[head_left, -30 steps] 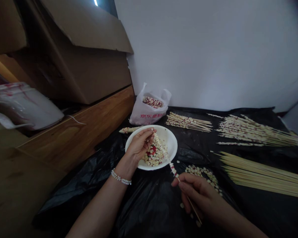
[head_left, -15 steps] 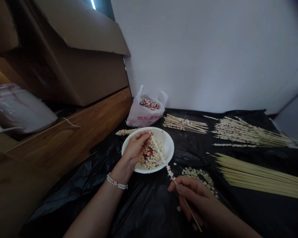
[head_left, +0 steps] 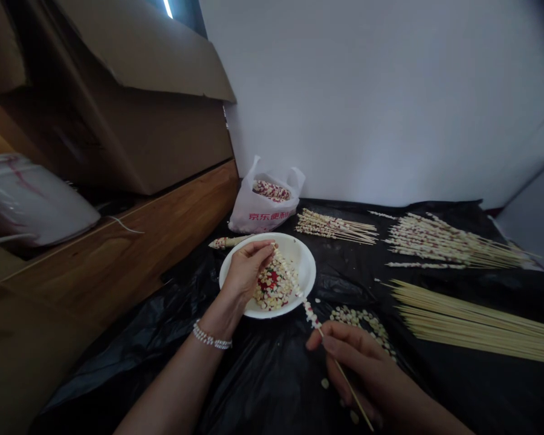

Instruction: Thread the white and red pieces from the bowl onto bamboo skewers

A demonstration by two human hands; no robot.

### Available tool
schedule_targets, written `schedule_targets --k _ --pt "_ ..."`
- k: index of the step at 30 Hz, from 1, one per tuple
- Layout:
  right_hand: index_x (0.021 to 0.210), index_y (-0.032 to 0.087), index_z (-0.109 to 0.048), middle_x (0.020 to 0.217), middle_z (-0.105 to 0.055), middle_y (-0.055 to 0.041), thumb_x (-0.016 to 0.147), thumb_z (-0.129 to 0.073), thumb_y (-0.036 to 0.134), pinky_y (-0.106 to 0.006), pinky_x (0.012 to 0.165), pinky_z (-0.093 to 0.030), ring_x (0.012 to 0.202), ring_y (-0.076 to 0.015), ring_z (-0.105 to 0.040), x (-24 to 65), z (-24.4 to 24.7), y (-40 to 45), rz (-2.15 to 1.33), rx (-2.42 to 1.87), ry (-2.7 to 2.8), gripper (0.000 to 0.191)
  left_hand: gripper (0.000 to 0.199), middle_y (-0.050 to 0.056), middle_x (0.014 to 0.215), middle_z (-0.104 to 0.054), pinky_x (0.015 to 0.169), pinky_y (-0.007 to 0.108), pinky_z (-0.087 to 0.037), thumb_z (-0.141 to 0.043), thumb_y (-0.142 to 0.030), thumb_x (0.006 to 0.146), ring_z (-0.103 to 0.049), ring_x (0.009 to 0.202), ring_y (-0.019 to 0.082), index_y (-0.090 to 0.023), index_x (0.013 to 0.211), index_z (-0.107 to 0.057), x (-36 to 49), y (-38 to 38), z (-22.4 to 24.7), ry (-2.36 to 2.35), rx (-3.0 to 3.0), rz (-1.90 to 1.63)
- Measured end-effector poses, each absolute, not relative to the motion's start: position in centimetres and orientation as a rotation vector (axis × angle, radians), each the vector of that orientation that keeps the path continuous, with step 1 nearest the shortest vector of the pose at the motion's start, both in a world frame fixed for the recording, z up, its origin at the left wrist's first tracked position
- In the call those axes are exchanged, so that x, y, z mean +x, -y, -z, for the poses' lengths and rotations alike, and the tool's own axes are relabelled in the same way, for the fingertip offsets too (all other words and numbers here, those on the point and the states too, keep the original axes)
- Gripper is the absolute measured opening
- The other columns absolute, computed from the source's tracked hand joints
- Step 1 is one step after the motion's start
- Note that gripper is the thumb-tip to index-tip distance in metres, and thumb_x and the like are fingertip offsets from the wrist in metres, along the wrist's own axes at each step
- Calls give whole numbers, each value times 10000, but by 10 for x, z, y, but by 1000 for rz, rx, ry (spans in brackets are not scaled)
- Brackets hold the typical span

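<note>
My right hand (head_left: 351, 359) grips the lower part of a thin wooden skewer (head_left: 354, 393). Small pale pieces (head_left: 310, 314), some stained red, are threaded along its upper length, which slants across a white bowl (head_left: 309, 275). At the skewer's upper end, my left hand (head_left: 248, 272) pinches a small pale piece against the tip; the fingers partly hide it. Loose flat pieces (head_left: 276, 296), cream with some red, lie in the bowl. More loose pieces (head_left: 367, 320) are heaped on the black plastic sheet (head_left: 263, 374) beside my right hand.
Behind the bowl stands a white plastic bag (head_left: 263, 211) holding red-and-white threaded pieces. Threaded skewers lie in a small bundle (head_left: 333, 226) and a larger pile (head_left: 439, 241). Bare skewers (head_left: 471, 326) spread at right. A cardboard box (head_left: 172, 133) and white bucket (head_left: 36, 199) stand left.
A pale piece now shows at the skewer's tip beside my left fingers. Both hands keep nearly the same places, and the view has shifted slightly.
</note>
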State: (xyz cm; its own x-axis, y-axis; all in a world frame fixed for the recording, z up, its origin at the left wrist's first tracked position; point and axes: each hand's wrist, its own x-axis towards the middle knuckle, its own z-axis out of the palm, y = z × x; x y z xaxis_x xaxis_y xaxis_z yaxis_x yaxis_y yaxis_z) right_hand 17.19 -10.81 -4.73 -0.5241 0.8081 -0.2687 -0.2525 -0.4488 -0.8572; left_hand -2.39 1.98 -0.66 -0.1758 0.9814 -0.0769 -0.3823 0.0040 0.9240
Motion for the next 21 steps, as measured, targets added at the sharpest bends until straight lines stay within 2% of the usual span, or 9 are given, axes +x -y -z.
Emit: schedule_targets --k 3,6,10,12,15,21 --pt "961 177 -622 423 -544 87 895 -597 586 -147 279 -198 262 -44 -289 171 47 109 -1951 -979 1140 414 134 20 735 -731 649 155 -491 -829 -110 610 -626 661 66 -125 722 -757 -23 -19 6 -1017 792 -1477" --pt "947 181 -613 429 -515 93 872 -578 642 -156 309 -229 294 -58 -337 169 47 109 -1843 -1057 1280 468 87 41 791 -744 629 143 -512 -758 -94 728 -640 663 66 -117 812 -764 -24 -19 3 -923 691 -1422" --pt "969 180 -597 456 -511 86 856 -523 705 -170 328 -224 315 -65 -345 167 45 109 -1784 -1143 1382 542 181 72 753 -727 545 151 -528 -615 -209 911 -621 574 68 -90 895 -750 -27 -21 -1 -925 480 -1338" --pt "978 181 -595 461 -502 84 868 -497 706 -180 337 -215 325 -70 -342 166 46 108 -1754 -1162 1410 546 206 55 693 -696 500 148 -519 -612 -228 919 -598 533 65 -80 854 -740 -29 -22 0 -937 455 -1314" --pt "980 177 -613 464 -476 83 898 -479 677 -198 368 -216 361 -82 -351 166 47 108 -1678 -1189 1461 525 129 25 641 -657 460 132 -495 -642 -149 886 -579 509 59 -85 822 -733 -30 -23 3 -922 473 -1282" --pt "957 187 -646 472 -465 72 934 -488 596 -233 417 -264 410 -112 -389 167 48 108 -1554 -1192 1515 439 128 4 604 -619 455 113 -474 -630 -101 873 -562 488 47 -92 794 -731 -29 -24 1 -919 396 -1251"
